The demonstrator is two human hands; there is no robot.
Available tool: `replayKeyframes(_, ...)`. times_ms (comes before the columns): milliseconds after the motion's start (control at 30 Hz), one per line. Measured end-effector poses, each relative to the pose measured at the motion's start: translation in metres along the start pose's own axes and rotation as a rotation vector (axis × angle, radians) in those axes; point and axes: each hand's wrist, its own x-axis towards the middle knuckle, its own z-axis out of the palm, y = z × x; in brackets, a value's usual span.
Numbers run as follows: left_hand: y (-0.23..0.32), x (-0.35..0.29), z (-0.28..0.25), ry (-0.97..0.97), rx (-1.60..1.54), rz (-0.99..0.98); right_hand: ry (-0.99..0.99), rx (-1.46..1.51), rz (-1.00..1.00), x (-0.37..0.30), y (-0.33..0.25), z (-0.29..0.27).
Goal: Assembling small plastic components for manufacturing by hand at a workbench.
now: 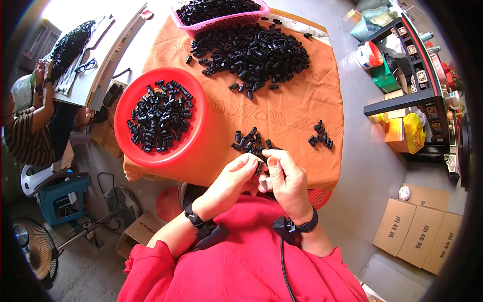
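My left hand is closed, its thumb and fingers pinching a small black cylindrical part in front of my chest. My right hand meets it there, thumb and index finger bent in close to the part; what lies between its fingertips is too small to make out. Just beyond my fingertips, a loose group of similar black parts lies on the orange tablecloth. A smaller cluster of black parts sits to the right.
Left on the table stands a red basin with many black parts inside. Farther back are a large black heap and a pink basket. Another person works at a white table, left. A fan and cardboard boxes stand around.
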Motion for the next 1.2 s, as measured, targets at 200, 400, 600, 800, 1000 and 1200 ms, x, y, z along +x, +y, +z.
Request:
replayKeyframes(200,0.001,0.000,0.002,0.049,0.053,0.026,0.123,-0.444,-0.345,0.011,0.007,0.000)
replayKeyframes(400,-0.002,0.001,0.008,0.110,0.067,0.024,0.079,-0.482,-0.272,0.011,0.011,0.003)
replayKeyframes(600,-0.007,0.001,0.005,0.127,0.050,0.048,0.094,-0.532,-0.307,0.012,0.007,0.006)
replayKeyframes(800,-0.009,0.001,0.007,0.129,0.029,0.057,0.080,-0.507,-0.259,0.011,0.007,0.006)
replayKeyframes(1000,-0.009,0.001,0.006,0.124,0.017,0.065,0.071,-0.477,-0.236,0.012,0.006,0.008)
replayKeyframes(1200,-0.009,0.001,0.011,0.154,-0.042,0.077,0.068,-0.449,-0.219,0.011,0.008,0.010)
